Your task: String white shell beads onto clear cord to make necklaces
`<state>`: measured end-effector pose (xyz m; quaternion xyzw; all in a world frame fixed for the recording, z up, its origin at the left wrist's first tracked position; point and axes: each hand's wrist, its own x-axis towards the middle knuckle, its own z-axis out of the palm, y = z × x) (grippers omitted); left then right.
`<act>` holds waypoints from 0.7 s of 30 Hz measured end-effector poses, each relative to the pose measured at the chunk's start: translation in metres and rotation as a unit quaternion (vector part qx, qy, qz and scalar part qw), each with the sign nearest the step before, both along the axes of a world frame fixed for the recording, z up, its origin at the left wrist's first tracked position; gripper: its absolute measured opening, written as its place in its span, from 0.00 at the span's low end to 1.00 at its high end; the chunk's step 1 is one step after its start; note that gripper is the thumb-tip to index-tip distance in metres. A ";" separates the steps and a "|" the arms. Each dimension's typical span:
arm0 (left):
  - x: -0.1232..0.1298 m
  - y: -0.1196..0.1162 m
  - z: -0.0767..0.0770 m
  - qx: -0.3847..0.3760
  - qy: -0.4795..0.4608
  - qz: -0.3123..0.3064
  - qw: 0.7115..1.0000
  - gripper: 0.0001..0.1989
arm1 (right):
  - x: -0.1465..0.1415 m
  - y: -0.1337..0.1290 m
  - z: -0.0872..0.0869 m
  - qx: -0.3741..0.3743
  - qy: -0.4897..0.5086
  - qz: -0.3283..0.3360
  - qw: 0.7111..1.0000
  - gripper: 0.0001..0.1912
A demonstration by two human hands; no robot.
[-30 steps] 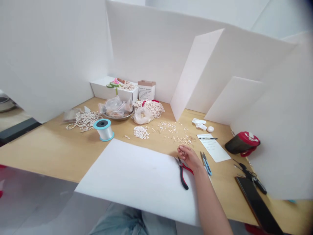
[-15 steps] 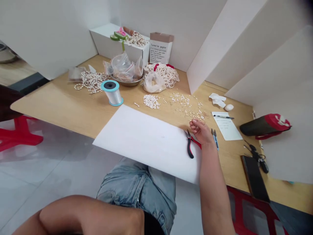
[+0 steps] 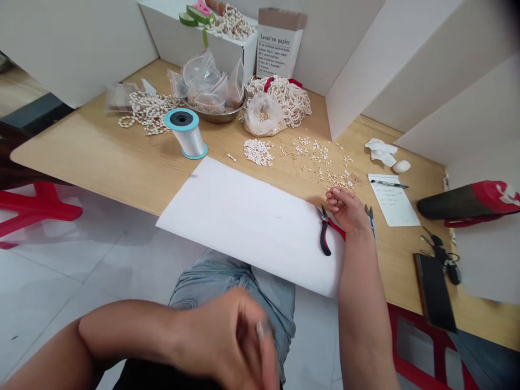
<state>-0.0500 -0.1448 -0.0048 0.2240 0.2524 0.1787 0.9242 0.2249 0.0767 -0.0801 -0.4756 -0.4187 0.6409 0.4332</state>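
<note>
Free white sheet (image 3: 244,216), pliers (image 3: 324,235) at right

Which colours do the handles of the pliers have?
The pliers have black and red handles, clearest in the head view.

A craft workspace, judging by the pliers (image 3: 324,238), spool (image 3: 190,138) and loose beads (image 3: 258,152) on the table (image 3: 101,146).

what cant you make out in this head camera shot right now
Head view: anything inside the left hand; blurred and curled inward.
Head view: anything pinched in the right hand; too small, or hidden by its grip.
Head view: writing on the notepad; too small.
Head view: much of the blue snips; the right arm covers it.
</note>
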 end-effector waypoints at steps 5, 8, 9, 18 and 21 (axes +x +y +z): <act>-0.004 0.030 -0.004 -0.091 0.009 0.294 0.951 0.09 | 0.000 0.001 -0.001 -0.002 0.006 0.001 1.000 0.06; -0.004 0.036 -0.009 -0.130 0.009 0.348 0.928 0.05 | 0.000 0.001 -0.001 -0.007 0.001 -0.001 1.000 0.06; -0.004 0.037 -0.009 -0.140 0.012 0.356 0.924 0.05 | 0.000 0.001 -0.001 -0.008 -0.001 -0.002 1.000 0.06; -0.002 0.039 -0.009 -0.141 0.029 0.362 0.921 0.07 | 0.000 0.001 -0.002 -0.010 0.020 -0.001 1.000 0.06; -0.006 0.025 -0.005 -0.054 -0.014 0.301 0.952 0.16 | 0.001 0.001 -0.003 -0.010 0.027 -0.003 1.000 0.06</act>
